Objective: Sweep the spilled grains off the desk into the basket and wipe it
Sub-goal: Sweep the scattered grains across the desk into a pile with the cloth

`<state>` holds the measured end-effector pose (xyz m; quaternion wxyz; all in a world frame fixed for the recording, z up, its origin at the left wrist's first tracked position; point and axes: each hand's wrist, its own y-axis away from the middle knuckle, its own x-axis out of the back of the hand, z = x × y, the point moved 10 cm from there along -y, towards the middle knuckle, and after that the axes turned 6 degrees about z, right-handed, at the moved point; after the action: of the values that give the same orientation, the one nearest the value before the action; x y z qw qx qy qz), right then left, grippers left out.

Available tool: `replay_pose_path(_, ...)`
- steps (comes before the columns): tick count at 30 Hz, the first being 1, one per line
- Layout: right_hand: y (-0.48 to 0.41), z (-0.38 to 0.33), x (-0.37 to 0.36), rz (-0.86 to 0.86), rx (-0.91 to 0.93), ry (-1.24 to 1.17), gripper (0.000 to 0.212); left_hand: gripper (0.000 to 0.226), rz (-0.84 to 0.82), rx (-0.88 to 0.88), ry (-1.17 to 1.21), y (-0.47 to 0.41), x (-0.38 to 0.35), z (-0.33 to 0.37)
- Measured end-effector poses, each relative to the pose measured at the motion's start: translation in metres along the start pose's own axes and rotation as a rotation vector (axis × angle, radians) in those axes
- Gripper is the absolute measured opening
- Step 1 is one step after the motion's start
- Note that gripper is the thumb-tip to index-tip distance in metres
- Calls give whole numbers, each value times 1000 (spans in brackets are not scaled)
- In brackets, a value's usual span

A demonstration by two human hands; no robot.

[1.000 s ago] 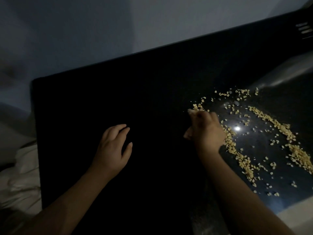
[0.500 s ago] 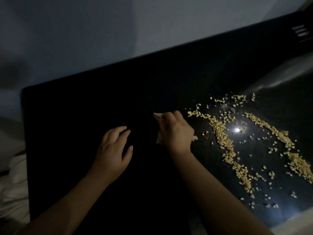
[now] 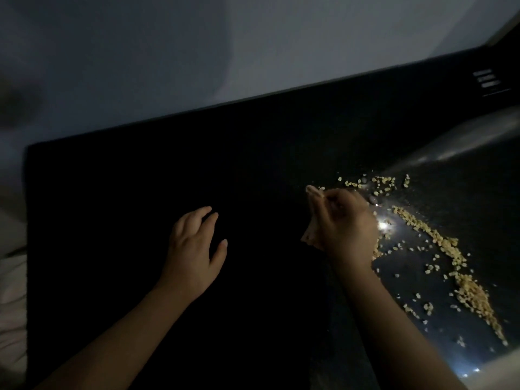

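Observation:
Yellow grains (image 3: 455,257) lie scattered on the right part of a dark glossy desk (image 3: 140,220), in a long band and a loose cluster near the far side. My right hand (image 3: 346,223) is closed around a small pale cloth (image 3: 311,235) and rests at the left edge of the spill, covering some grains. My left hand (image 3: 194,249) lies flat on the bare dark desk left of it, fingers apart and holding nothing. No basket is in view.
A pale wall (image 3: 253,52) rises behind the desk. Light fabric (image 3: 11,291) shows beyond the desk's left edge. A bright light reflection (image 3: 382,225) glints on the desk beside my right hand. The scene is dim.
My right hand with the cloth swept left away from the grains, then came back right to the spill's edge. My left hand stayed flat in place.

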<state>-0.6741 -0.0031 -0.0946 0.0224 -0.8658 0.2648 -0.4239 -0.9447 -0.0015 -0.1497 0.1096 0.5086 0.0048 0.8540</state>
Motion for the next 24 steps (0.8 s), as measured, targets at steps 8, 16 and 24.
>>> replay_pose_path(8,15,-18,34,-57,17,-4,24,53,-25,19,77,5,17,26)
replay_pose_path(16,1,20,79,-107,42,12,23,52,-48,11,103,24,12,69)
replay_pose_path(24,-99,86,81,-224,183,7,15,52,8,161,142,33,-32,118)
